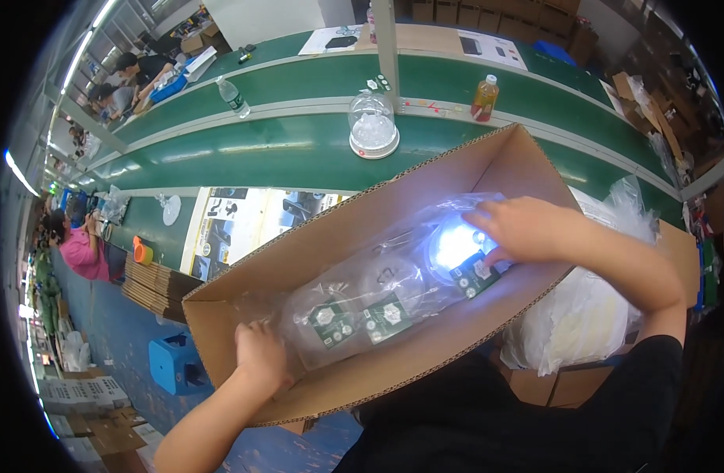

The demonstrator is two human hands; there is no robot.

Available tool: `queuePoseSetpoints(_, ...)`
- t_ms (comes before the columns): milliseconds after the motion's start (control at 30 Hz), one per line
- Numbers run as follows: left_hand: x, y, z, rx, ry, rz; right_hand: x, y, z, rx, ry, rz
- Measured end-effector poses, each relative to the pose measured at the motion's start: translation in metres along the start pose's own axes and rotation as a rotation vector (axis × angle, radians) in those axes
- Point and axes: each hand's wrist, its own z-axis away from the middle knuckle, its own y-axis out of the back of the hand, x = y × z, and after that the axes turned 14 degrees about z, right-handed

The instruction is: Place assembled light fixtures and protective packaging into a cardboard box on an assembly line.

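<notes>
An open cardboard box (271,272) lies tilted in front of me. Inside it, several clear domes with green labels sit in a row in clear plastic wrapping (319,288). The rightmost dome (454,246) glows bright white. My right hand (527,229) is closed on that lit dome, with fingers over its top and thumb by its green label (474,276). My left hand (261,359) reaches into the box's left end, its fingers bent at the end of the plastic wrapping; the fingertips are partly hidden. The left dome (330,322) is nearest to it.
Beyond the box runs a green workbench (291,150) with a clear dome on a white base (373,130), a water bottle (233,98) and a drink bottle (484,98). A blue stool (173,364) stands at left. White plastic bags (571,323) lie at right. Other people work far left.
</notes>
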Motion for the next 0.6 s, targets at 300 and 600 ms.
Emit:
queuePoseSetpoints(300,-0.045,-0.007,0.11,0.955,-0.417,0.732,-0.125,-0.025,0.047,0.944,0.045,0.047)
queuePoseSetpoints(600,-0.015,-0.175,0.146,1.635,0.032,1.276,-0.065,0.016,-0.028,1.441,-0.062,0.251)
